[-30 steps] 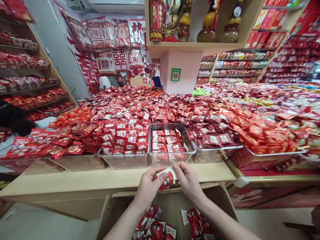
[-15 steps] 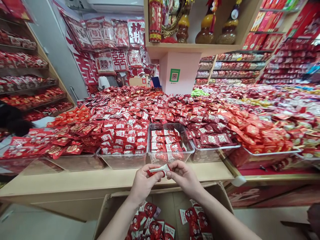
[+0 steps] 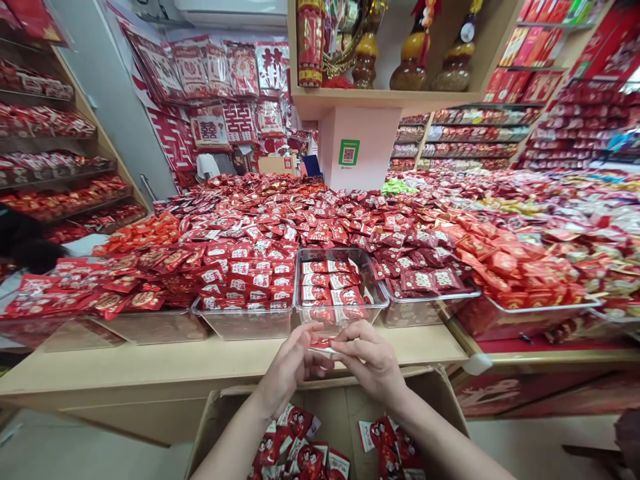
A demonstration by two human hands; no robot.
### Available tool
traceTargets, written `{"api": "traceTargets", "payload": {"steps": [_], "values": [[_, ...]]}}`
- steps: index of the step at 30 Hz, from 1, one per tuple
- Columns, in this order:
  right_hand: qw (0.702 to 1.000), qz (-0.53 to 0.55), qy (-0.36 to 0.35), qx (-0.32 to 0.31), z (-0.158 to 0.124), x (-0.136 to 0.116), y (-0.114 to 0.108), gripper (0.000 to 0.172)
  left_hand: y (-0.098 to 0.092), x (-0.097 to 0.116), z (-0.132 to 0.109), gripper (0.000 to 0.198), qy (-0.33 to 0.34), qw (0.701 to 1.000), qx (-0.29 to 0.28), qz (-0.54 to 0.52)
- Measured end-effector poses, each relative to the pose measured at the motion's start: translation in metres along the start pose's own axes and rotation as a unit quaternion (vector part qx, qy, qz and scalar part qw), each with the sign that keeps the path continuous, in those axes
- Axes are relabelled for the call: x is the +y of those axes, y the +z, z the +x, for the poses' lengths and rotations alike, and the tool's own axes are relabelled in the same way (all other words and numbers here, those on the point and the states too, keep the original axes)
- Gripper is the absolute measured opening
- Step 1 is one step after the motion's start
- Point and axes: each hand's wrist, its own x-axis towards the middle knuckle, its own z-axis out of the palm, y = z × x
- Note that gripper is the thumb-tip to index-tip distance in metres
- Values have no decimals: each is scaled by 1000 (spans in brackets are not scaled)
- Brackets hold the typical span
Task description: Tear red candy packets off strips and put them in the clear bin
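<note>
My right hand (image 3: 371, 359) pinches a small red and white candy packet (image 3: 321, 345) between thumb and fingers, above the counter's front edge. My left hand (image 3: 289, 361) is at the packet's other end, fingers apart and curved around it; whether they touch it is hard to see. Just beyond my hands stands a clear plastic bin (image 3: 306, 319) with red and white packets (image 3: 345, 295) laid in rows. Below my forearms is a cardboard box (image 3: 453, 399), holding loose red packets (image 3: 310, 460) printed with cartoon figures.
More clear bins flank the middle one, heaped with red packets (image 3: 250, 283), maroon packets (image 3: 433, 277) and orange-red packets (image 3: 515, 267). A pale wooden counter (image 3: 150, 363) runs along the front. Behind rises a white pillar (image 3: 367, 150) under a display shelf (image 3: 400, 99).
The left fingers have loosened from the packet and spread. My right hand has turned over slightly, and the packet now shows mostly edge-on.
</note>
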Motion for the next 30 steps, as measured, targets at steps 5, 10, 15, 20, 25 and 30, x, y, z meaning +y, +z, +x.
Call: {"api": "traceTargets", "payload": {"steps": [5,10,15,20,25,30], "values": [[997,58,46,-35,-2,-11,7,31,3,1,0,38,64,997,44,21],[932,238,271,25,-2,4,18,31,6,-4,2,47,127,987,55,81],[930,229,284,46,-3,12,16,22,7,-10,3,40,69,994,56,57],[916,253,299,85,-2,5,16,23,5,-13,4,27,31,995,91,0],[919,251,290,90,-3,4,17,25,5,-11,3,25,19,995,100,1],[948,196,249,33,-4,6,19,21,4,-9,3,24,79,986,89,114]]}}
